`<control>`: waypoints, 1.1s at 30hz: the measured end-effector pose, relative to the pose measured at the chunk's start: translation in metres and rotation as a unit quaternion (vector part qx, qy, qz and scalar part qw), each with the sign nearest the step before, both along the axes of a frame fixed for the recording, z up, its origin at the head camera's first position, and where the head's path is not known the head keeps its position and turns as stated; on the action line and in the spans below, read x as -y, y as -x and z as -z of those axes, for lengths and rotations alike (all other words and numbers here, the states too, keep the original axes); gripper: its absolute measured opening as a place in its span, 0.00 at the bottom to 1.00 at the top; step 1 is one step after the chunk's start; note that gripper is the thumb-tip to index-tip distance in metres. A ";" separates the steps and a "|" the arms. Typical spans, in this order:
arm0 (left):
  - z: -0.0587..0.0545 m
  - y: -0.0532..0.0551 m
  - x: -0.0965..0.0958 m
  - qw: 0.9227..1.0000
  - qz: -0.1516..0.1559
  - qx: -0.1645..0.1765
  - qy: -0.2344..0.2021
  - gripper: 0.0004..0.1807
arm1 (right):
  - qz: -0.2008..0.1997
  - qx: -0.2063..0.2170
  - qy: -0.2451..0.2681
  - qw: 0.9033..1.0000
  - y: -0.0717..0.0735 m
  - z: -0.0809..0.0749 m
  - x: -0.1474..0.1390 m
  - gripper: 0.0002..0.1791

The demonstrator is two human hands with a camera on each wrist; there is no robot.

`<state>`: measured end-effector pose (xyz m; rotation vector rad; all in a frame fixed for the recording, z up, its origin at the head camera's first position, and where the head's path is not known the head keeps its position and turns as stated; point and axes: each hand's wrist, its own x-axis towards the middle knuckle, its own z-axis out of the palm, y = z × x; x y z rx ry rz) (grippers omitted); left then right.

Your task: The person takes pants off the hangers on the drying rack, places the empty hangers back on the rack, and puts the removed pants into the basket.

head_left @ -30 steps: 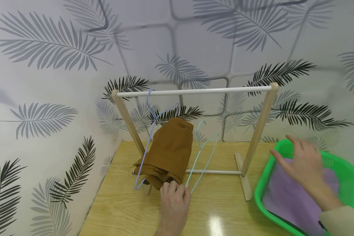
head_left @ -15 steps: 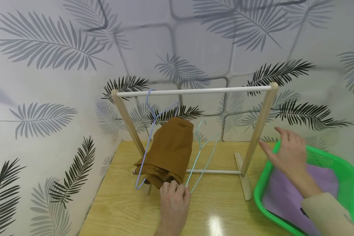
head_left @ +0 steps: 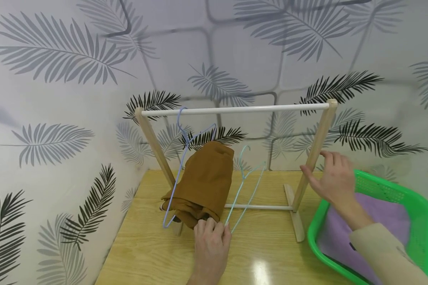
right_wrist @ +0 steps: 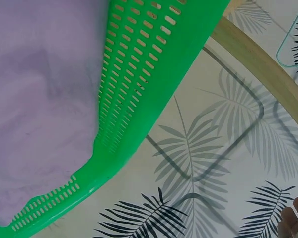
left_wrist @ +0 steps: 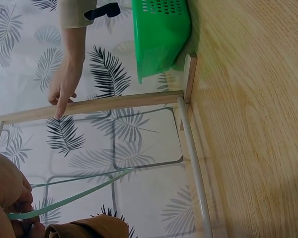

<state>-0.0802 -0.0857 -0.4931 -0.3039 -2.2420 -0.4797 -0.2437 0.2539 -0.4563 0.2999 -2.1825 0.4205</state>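
Observation:
In the head view my left hand (head_left: 211, 247) pinches the mint-green hanger (head_left: 242, 180) and the lower end of a folded brown garment (head_left: 208, 174), which look like trousers. The garment lies over the lower part of a lilac hanger (head_left: 180, 170) whose hook is on the rack's top bar. My right hand (head_left: 333, 178) is at the rack's right post (head_left: 315, 146), thumb across its front and extended fingers at its far side. Whether it presses the wood is hard to tell. The left wrist view also has the right hand (left_wrist: 67, 82) there, and the right wrist view catches fingertips (right_wrist: 294, 218).
A green basket (head_left: 315, 225) with purple cloth (head_left: 381, 217) inside stands at the right, below my right forearm. The small rack has a white top bar (head_left: 256, 109) and a white lower bar (head_left: 267, 207). It stands on a wooden table (head_left: 146, 257) against a leaf-patterned wall.
My right hand has moved left from above the basket to the rack's right post. The left hand, garment and hangers have stayed in place.

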 end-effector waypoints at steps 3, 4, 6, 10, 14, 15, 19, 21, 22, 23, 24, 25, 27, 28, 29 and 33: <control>0.001 0.000 0.000 1.000 0.002 0.002 0.002 0.21 | 0.003 -0.032 -0.017 0.999 0.004 0.000 0.002 0.52; 0.001 0.000 0.000 1.000 0.002 0.002 0.002 0.21 | 0.003 -0.040 -0.021 0.999 0.005 0.000 0.003 0.50; 0.001 -0.001 -0.001 1.000 0.001 0.004 0.003 0.21 | 0.005 -0.051 -0.028 0.998 0.006 0.000 0.005 0.46; 0.001 -0.001 -0.001 1.000 -0.003 0.002 0.004 0.21 | 0.012 -0.067 -0.045 0.997 0.008 -0.001 0.006 0.42; 0.001 0.000 -0.001 1.000 -0.007 0.000 0.006 0.20 | 0.026 -0.072 -0.075 0.994 0.010 0.000 0.006 0.40; 0.001 0.000 -0.001 1.000 -0.008 -0.001 0.007 0.20 | 0.028 -0.074 -0.083 0.993 0.010 0.000 0.006 0.39; 0.000 0.000 -0.001 1.000 -0.006 0.000 0.005 0.21 | 0.031 -0.078 -0.100 0.991 0.011 -0.001 0.006 0.36; 0.000 0.000 -0.001 1.000 -0.003 0.002 0.002 0.21 | 0.026 -0.083 -0.097 0.991 0.011 -0.001 0.006 0.35; 0.000 0.000 -0.001 1.000 -0.002 0.003 0.001 0.21 | 0.024 -0.084 -0.097 0.991 0.011 -0.001 0.006 0.35; 0.000 0.000 -0.002 1.000 -0.001 0.003 0.000 0.21 | 0.023 -0.087 -0.096 0.991 0.011 -0.001 0.006 0.34; 0.000 0.000 -0.002 1.000 -0.001 0.003 0.000 0.21 | 0.022 -0.087 -0.097 0.991 0.011 -0.001 0.006 0.34; 0.000 0.000 -0.002 1.000 -0.001 0.002 0.000 0.22 | 0.021 -0.087 -0.099 0.991 0.011 -0.001 0.006 0.34; -0.001 0.000 -0.002 1.000 -0.002 0.000 0.002 0.22 | 0.022 -0.087 -0.101 0.991 0.011 -0.001 0.006 0.34; -0.001 0.000 -0.002 1.000 -0.004 -0.001 0.003 0.22 | 0.023 -0.086 -0.104 0.991 0.011 -0.001 0.006 0.34; -0.001 -0.001 -0.003 1.000 -0.005 -0.002 0.005 0.22 | 0.025 -0.086 -0.105 0.990 0.011 -0.001 0.006 0.34; -0.003 -0.001 -0.003 1.000 -0.009 0.001 0.010 0.22 | 0.030 -0.084 -0.109 0.990 0.011 0.001 0.005 0.35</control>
